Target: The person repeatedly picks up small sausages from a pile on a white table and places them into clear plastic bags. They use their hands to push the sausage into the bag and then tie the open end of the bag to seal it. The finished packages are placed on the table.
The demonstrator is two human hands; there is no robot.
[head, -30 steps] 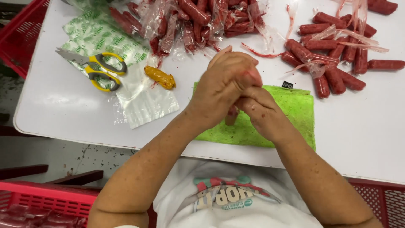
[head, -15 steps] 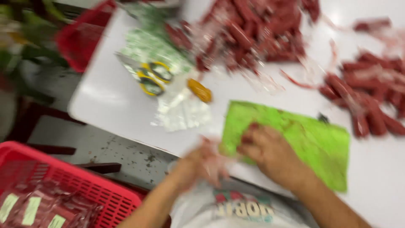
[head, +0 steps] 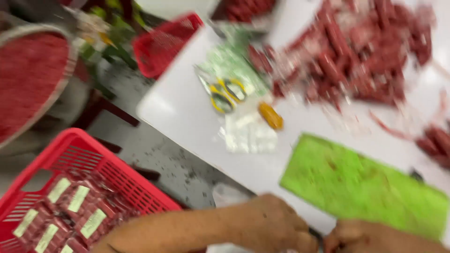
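Observation:
The picture is blurred by motion. My left hand (head: 276,225) sits at the bottom edge, just off the white table's (head: 183,117) front rim, fingers curled. My right hand (head: 370,236) is beside it, almost touching, below the near edge of a bright green cutting mat (head: 365,187). Whatever lies between the two hands is hidden. A heap of red sausages (head: 347,51) with clear casings covers the far part of the table. More sausages (head: 438,140) lie at the right.
Yellow-handled scissors (head: 225,93), an orange-handled tool (head: 271,116) and a clear plastic bag (head: 248,133) lie left of the mat. A red basket (head: 75,154) of labelled sausage packs stands on the floor at lower left. Another red basket (head: 164,42) and a round tub (head: 28,70) are farther back.
The view has swung left and down, bringing the floor basket into sight. Both hands have dropped from above the green mat to the table's front edge.

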